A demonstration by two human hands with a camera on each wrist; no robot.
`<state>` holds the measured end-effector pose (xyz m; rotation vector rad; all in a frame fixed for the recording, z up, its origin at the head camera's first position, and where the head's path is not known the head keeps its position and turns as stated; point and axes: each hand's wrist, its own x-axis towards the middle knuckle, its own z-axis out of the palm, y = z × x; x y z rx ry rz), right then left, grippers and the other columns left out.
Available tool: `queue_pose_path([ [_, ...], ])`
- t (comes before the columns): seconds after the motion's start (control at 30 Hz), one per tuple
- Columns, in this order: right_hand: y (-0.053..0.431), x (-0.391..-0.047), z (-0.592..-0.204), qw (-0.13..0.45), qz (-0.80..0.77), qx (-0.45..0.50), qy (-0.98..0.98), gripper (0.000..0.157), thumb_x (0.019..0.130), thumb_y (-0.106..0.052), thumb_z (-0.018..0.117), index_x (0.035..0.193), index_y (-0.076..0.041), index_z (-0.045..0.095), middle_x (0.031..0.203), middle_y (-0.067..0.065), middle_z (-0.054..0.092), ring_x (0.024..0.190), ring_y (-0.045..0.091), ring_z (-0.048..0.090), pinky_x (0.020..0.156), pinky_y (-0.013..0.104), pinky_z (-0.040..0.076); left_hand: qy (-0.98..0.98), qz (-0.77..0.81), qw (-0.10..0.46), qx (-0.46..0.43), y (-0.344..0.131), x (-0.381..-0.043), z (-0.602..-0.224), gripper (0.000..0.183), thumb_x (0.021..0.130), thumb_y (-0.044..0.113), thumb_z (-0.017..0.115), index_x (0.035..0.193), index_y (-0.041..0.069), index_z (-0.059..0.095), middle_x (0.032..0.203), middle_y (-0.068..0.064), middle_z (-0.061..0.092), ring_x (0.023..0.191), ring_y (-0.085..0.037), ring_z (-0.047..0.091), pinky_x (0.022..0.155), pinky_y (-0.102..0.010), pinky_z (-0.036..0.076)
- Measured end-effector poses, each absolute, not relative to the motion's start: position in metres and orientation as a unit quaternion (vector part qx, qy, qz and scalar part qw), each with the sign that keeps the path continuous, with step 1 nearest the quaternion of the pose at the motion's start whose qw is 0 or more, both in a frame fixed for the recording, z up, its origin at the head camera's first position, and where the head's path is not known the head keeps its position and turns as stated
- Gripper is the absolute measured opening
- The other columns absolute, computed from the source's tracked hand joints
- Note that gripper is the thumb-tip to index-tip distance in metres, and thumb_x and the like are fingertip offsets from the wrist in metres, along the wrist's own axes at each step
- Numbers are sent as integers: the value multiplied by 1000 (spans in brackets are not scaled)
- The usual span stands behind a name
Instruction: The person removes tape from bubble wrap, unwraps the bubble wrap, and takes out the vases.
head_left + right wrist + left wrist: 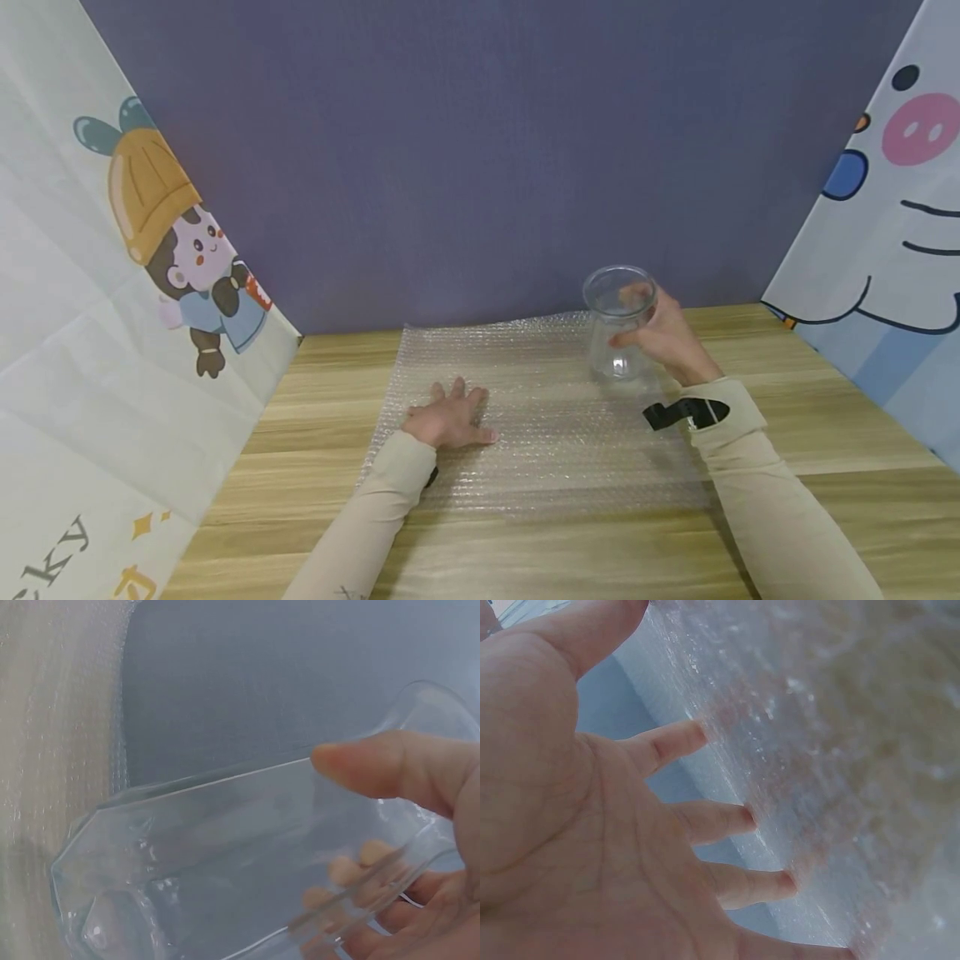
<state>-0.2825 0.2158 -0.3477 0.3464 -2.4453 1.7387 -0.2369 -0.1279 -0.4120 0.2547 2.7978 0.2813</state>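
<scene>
A clear glass vase (609, 354) with a flared rim and flat-sided body stands upright over the right part of a bubble wrap sheet (540, 475). My right hand (670, 337) grips it just below the rim, thumb on the near side and fingers round the far side. In the right wrist view the fingers show through the glass of the vase (225, 847). My left hand (450, 418) lies with spread fingers on the left part of the bubble wrap. Its fingertips (744, 817) touch the sheet in the left wrist view.
The bubble wrap lies on a wood-grain table (322, 400), its far edge close to a dark blue-grey panel (480, 167). White cloths with cartoon prints stand at the left (67, 275) and right (885, 292). A black strap (686, 412) is round the right wrist.
</scene>
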Motion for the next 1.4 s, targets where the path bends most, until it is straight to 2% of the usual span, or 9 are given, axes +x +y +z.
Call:
queue_pose_path([
  [0.3, 218, -283, -346, 93, 574, 99, -807, 93, 65, 19, 75, 148, 0, 38, 153, 24, 45, 140, 44, 43, 120, 65, 30, 978, 100, 158, 90, -129, -238, -412, 88, 87, 66, 68, 160, 32, 33, 173, -15, 11, 156, -53, 6, 104, -91, 16],
  [0.53, 220, -282, -344, 110, 575, 90, -806, 97, 63, 20, 74, 150, -2, 37, 160, 25, 39, 145, 49, 38, 119, 69, 30, 979, 96, 156, 94, -128, -237, -411, 88, 87, 67, 68, 160, 32, 32, 173, -15, 11, 156, -53, 7, 104, -90, 17],
  [0.73, 223, -283, -344, 131, 569, 81, -808, 94, 63, 21, 74, 147, -1, 38, 154, 26, 44, 137, 47, 44, 115, 66, 37, 978, 97, 157, 94, -128, -236, -411, 88, 87, 66, 67, 160, 33, 32, 173, -15, 10, 156, -53, 7, 105, -90, 17],
  [0.97, 226, -283, -343, 151, 566, 71, -807, 99, 62, 21, 75, 150, -3, 37, 151, 25, 45, 137, 45, 44, 114, 67, 38, 978, 98, 156, 96, -128, -236, -412, 88, 87, 66, 68, 160, 32, 32, 173, -15, 10, 155, -53, 7, 104, -91, 16],
  [1.23, 231, -285, -344, 159, 585, 55, -794, 95, 67, 16, 77, 151, -6, 37, 146, 19, 45, 136, 38, 43, 115, 62, 38, 978, 98, 157, 97, -128, -236, -411, 88, 87, 66, 68, 160, 31, 32, 173, -16, 10, 155, -54, 7, 104, -91, 17],
  [1.4, 235, -286, -345, 168, 593, 46, -787, 87, 70, 12, 80, 146, -8, 41, 138, 9, 50, 131, 28, 46, 113, 53, 40, 978, 98, 158, 96, -128, -236, -412, 88, 88, 66, 67, 160, 31, 32, 173, -16, 10, 156, -53, 6, 104, -91, 16],
])
